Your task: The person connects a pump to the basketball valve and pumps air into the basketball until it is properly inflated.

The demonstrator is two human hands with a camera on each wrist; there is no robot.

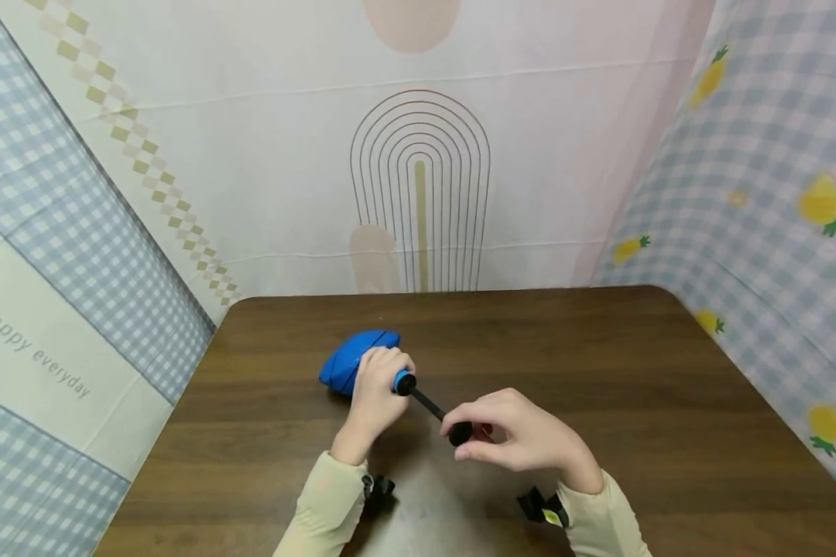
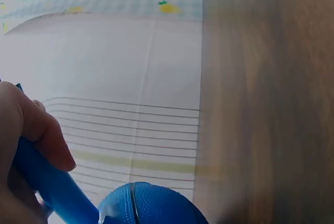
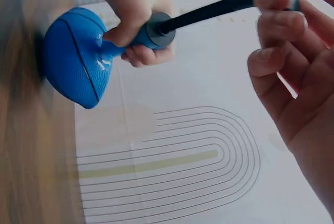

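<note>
A blue hand pump [image 3: 140, 40] with a black end cap runs out from a dimpled blue ball [image 1: 348, 362] with black seam lines. The ball looks sagging and partly deflated, close over the table in the right wrist view. My left hand [image 1: 376, 387] is wrapped around the pump's blue barrel [image 2: 52, 187], beside the ball. A long black plunger rod [image 1: 428, 404] is drawn out of the barrel toward the right. At its far end, my right hand [image 1: 519, 435] holds the round black handle [image 1: 460, 434] between thumb and fingers.
The brown wooden table [image 1: 634, 371] has rounded far corners. Behind it hangs a pale cloth [image 1: 279, 170] with an arch pattern. Checked blue cloth [image 1: 759, 255] with yellow fruit prints borders the right side, and more checked cloth [image 1: 63, 162] the left.
</note>
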